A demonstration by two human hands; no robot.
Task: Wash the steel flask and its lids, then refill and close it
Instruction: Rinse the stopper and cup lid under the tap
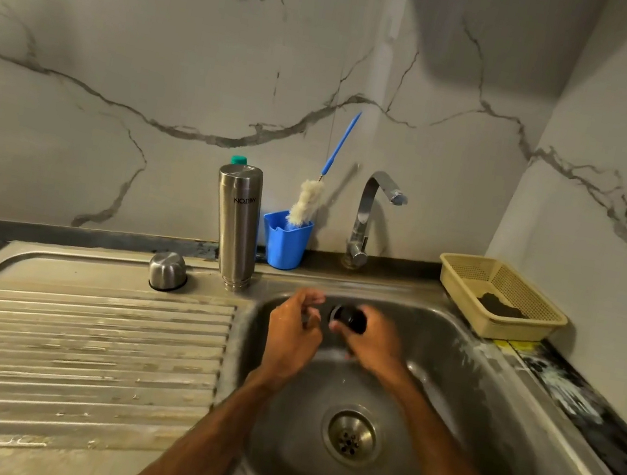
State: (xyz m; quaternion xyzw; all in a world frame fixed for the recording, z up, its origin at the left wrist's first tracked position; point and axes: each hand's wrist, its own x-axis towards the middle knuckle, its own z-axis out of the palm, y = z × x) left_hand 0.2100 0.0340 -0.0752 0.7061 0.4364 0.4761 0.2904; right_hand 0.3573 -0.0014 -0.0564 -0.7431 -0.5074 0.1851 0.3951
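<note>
Head view looks down on a steel sink, and both hands work over the basin [482, 410] so that any drips fall toward the drain [352, 436]. The right grip [373, 342] is wrapped around the flask's black inner lid [350, 318], fingers and thumb curled round its body. The lid's open end is turned toward the other hand, probably to expose its rim and threads for rubbing. The left grip [294, 329] hovers just beside that end with its fingers bent. Motion blur hides whether they pinch the lid, brush it or hold off, so I cannot tell.

The steel flask [237, 224] stands apart from the hands on the sink's back edge, where the drainboard [78, 343] meets the basin. Its logo reads upside down and the ribbed neck sits at the bottom, so it rests mouth down, most likely left to drain. The steel cup lid [168, 271] sits dome up on the drainboard to the flask's left, likely for the same reason.

A blue cup [286, 241] just right of the flask holds a bottle brush [305, 202] head down, its blue handle leaning toward the wall, within easy reach. A green-capped bottle [239, 160] peeks out behind the flask. No stream is visible from the tap [369, 213]. On the desk at the right, a beige basket [504, 329] holds a dark scrub pad [501, 308].

By my reading, washing the lid is the step in hand, with refilling and closing yet to come.
</note>
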